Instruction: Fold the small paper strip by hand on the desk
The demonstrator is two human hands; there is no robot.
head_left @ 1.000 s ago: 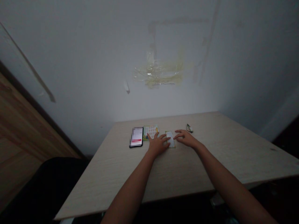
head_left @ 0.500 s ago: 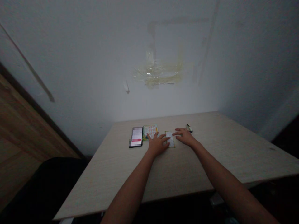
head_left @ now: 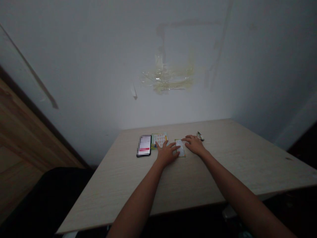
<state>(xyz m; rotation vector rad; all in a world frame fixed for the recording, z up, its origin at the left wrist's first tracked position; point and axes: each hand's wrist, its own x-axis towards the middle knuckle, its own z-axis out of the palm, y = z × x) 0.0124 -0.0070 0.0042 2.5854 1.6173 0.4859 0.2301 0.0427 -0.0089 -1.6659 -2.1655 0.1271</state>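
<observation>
With fingers spread, my left hand (head_left: 166, 153) lies between two printed papers. Its thumb side reaches the larger colourful printed sheet (head_left: 159, 138), and its outer fingers rest over the small printed card (head_left: 181, 149). On the card's other side is my right hand (head_left: 194, 145), fingers stretched out and reaching its upper right corner. Whether those fingertips press on the card or hover just over it, I cannot tell. Just beyond the right hand sits a small crumpled wrapper (head_left: 200, 136).
A phone (head_left: 144, 145) with a lit, partly blurred screen lies left of the larger sheet. The pale wooden table (head_left: 119, 185) meets a wall (head_left: 99, 82) bearing strips of clear tape (head_left: 168, 78). A dark shape (head_left: 56, 188) stands beside the table's left edge.
My right hand has shifted slightly left, bringing its fingers closer to the small card. My left hand, the papers and the phone stay where they were.
</observation>
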